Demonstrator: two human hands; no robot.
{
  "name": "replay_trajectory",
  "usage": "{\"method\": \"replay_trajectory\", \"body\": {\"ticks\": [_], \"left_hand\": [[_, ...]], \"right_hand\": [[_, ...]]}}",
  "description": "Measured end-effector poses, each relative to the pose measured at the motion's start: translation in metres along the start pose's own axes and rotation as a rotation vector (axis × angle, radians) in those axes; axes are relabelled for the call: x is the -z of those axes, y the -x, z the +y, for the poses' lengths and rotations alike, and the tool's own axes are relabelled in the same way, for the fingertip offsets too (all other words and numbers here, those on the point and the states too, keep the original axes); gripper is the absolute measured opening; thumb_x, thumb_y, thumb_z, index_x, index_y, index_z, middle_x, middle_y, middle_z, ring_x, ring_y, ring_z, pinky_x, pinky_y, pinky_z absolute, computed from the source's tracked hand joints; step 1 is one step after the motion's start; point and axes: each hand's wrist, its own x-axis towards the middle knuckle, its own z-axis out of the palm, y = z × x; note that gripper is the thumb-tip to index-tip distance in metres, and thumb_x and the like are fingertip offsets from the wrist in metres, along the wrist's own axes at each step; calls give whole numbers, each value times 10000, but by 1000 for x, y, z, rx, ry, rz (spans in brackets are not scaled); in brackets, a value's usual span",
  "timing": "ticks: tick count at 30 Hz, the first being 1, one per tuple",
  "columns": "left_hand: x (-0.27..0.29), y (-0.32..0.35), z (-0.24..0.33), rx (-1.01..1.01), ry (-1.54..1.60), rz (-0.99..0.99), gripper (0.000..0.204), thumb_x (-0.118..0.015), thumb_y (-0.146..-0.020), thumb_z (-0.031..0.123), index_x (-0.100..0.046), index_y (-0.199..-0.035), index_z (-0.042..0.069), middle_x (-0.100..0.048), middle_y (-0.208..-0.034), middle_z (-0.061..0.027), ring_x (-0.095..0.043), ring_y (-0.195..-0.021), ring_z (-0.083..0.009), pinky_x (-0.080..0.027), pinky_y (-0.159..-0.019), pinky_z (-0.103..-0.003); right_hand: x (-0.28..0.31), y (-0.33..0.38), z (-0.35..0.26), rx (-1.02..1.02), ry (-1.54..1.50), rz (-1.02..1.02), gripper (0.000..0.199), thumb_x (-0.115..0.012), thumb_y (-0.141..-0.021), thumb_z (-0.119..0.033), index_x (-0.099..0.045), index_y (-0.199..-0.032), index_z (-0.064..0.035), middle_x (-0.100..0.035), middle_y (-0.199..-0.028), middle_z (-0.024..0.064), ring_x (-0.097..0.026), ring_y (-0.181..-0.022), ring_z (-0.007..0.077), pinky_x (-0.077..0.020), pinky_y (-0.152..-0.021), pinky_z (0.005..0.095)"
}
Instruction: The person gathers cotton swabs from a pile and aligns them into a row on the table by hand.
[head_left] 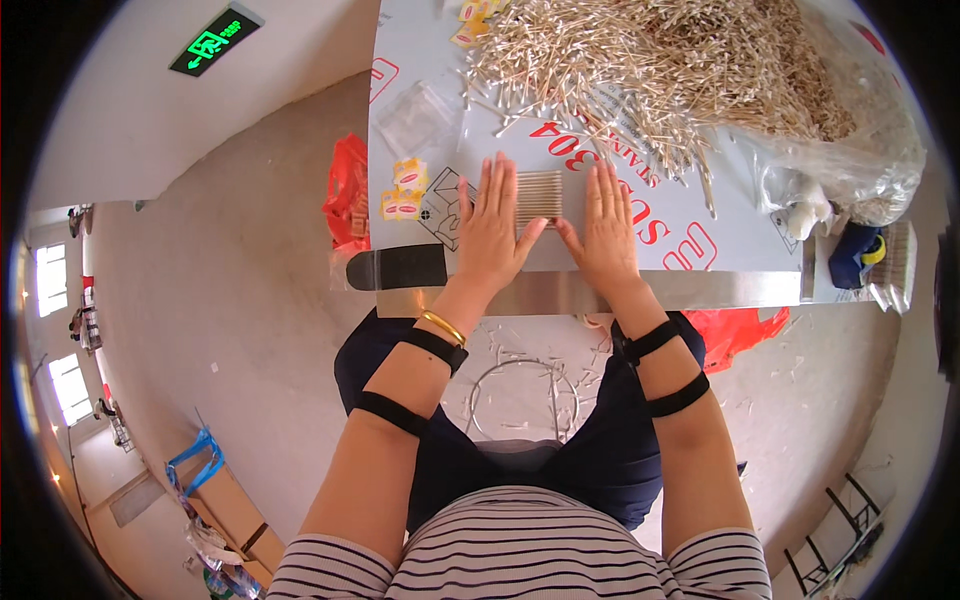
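A flat row of cotton swabs [540,194] lies side by side on the metal tabletop [600,255], near its front edge. My left hand [488,222] rests flat along the row's left side, fingers stretched out and thumb at the near end. To the right of the row lies my right hand [607,225], also flat with straight fingers, its thumb pointing in toward the left one. Neither hand grips anything. Beyond them spreads a large loose heap of cotton swabs [680,65], with a few strays at its near side.
Yellow-and-white labels [404,192] and small clear bags [417,120] lie left of my hands. A black strip [400,268] is at the front left edge. A large clear plastic bag [880,150] stands right. Red bags [347,195] hang left and lie below right.
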Motion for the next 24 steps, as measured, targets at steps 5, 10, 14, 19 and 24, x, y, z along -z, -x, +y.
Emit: {"method": "replay_trajectory", "body": {"ticks": [5, 10, 14, 19, 24], "left_hand": [[-14, -17, 13, -73, -129, -40, 818, -441, -1059, 564, -274, -1640, 13, -242, -1724, -164, -190, -1609, -328, -70, -1283, -594], [-24, -13, 11, -43, -168, -58, 799, -465, -1055, 544, -301, -1632, 16, -286, -1707, -158, -218, -1601, -325, -86, -1283, -600], [-23, -7, 11, -63, -149, -68, 802, -482, -1050, 530, -297, -1633, 11, -293, -1703, -163, -232, -1595, -330, -100, -1282, -598], [-22, -3, 16, -70, -144, -55, 801, -493, -1051, 511, -289, -1633, 1, -290, -1702, -173, -226, -1596, -335, -104, -1281, -596], [-19, -1, 15, -55, -171, -62, 777, -475, -1063, 493, -286, -1629, -4, -284, -1702, -181, -227, -1594, -343, -105, -1280, -602]], "right_hand": [[-2, 8, 9, -46, 16, 26, 859, -615, -1014, -457, -258, -1629, 25, -272, -1704, 186, -217, -1598, 340, -203, -1292, 484], [1, 9, 8, -36, -5, 68, 802, -616, -1014, -402, -298, -1615, 22, -314, -1686, 186, -248, -1588, 333, -219, -1290, 468], [3, 9, 10, -47, -110, 125, 723, -625, -1010, -321, -354, -1585, 24, -347, -1663, 193, -283, -1565, 365, -243, -1276, 493], [15, -9, 24, -50, -142, 200, 668, -637, -997, -248, -393, -1562, 11, -400, -1620, 196, -350, -1516, 395, -276, -1254, 517], [24, -47, 23, 38, -97, 230, 491, -708, -914, -145, -608, -1386, -56, -567, -1436, 145, -483, -1396, 358, -399, -1151, 490]]}}
